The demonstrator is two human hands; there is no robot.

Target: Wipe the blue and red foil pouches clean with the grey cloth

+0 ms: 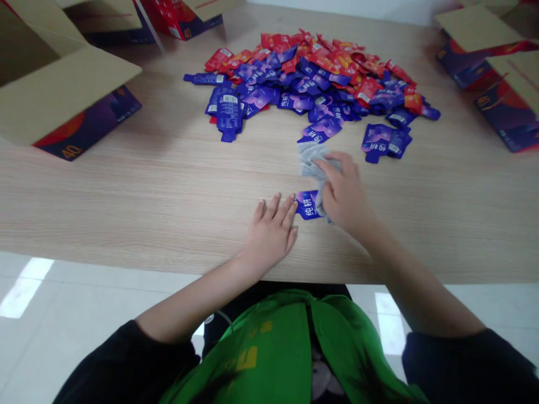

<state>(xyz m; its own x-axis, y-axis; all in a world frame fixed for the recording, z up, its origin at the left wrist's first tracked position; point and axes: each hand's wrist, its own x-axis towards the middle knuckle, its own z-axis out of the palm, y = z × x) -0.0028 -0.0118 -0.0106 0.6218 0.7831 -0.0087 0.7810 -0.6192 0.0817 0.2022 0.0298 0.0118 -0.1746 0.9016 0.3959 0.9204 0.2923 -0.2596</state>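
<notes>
A single purple sachet (pixel 306 205) with white lettering lies flat on the wooden table. My left hand (pixel 272 230) rests flat beside it, fingers spread, with fingertips touching its left end. In my right hand (pixel 347 193) is a bunched grey cloth (pixel 311 159), pinched between thumb and fingers. Part of the cloth hangs over the sachet's right end and hides it. Just beyond the cloth lies another purple sachet (pixel 323 129), at the near edge of a large heap.
Red sachets (pixel 337 56) and purple ones make up the heap at the back. A pair of purple sachets (pixel 385 141) lies apart at its right. Open cardboard boxes stand at the left (pixel 88 123) and right (pixel 511 106). The table's front edge (pixel 168 266) runs near my body.
</notes>
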